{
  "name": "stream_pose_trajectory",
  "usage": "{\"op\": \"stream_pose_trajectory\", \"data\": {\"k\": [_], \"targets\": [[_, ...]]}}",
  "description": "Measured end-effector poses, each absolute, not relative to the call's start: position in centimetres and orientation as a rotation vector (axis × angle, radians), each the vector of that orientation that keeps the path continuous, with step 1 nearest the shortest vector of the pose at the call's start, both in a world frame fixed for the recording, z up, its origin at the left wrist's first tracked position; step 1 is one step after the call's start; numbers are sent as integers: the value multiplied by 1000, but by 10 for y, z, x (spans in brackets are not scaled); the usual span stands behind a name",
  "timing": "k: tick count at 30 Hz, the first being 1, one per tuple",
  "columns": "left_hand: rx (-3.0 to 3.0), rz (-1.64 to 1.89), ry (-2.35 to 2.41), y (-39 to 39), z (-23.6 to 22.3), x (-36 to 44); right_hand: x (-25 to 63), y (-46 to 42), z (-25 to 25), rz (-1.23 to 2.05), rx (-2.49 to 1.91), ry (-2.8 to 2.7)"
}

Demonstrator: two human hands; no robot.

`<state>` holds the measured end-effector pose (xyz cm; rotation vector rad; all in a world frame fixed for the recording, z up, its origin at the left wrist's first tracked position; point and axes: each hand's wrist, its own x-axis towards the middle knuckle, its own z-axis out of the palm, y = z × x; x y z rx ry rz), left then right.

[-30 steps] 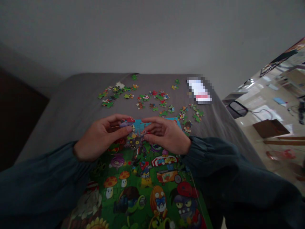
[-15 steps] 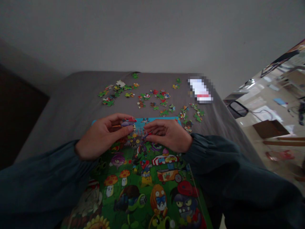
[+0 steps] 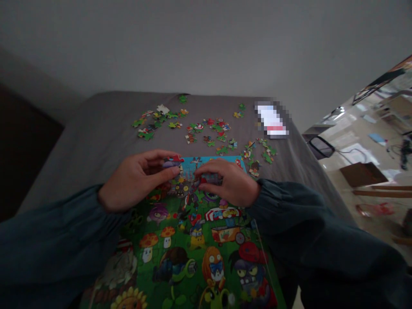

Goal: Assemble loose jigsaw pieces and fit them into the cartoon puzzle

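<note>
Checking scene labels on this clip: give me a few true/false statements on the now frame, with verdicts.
1. The left hand holds a puzzle piece in its fingers. True.
2. The right hand is off the puzzle. False: its fingers are on the puzzle's far part.
3. Loose pieces lie on the gray cover beyond the puzzle. True.
4. The puzzle's picture is mostly blue. False: it is mostly green with cartoon mushrooms and zombies; blue shows only along the far part.
5. A cardboard box stands on the gray cover. False: it is on the floor, off to the right.
</note>
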<state>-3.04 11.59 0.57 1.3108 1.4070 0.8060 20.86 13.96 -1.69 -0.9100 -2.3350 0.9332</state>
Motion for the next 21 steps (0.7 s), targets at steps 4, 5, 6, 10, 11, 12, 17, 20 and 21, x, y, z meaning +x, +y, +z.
{"op": "stream_pose_trajectory", "data": {"k": [4, 5, 6, 10, 11, 12, 17, 20, 21], "targets": [[1310, 824, 1398, 116, 4, -33, 209, 131, -12, 621, -788, -2514], [1309, 828, 1393, 116, 3, -33, 209, 128, -12, 596, -774, -2568], [1307, 835, 1390, 116, 2, -34, 209, 127, -12, 578, -764, -2625], [1311, 841, 1391, 117, 1, -34, 212, 127, -13, 552, -750, -2776], [1317, 838, 1395, 117, 1, -34, 213, 128, -12, 558, -744, -2792], [1324, 832, 1398, 117, 1, -33, 213, 130, -12, 566, -739, -2802], [1345, 781, 1382, 116, 1, -33, 214, 134, -11, 588, -644, -2778], [1328, 747, 1381, 116, 1, -33, 212, 133, -11, 658, -450, -2667], [1319, 740, 1380, 115, 1, -32, 212, 132, -10, 710, -403, -2605]]}}
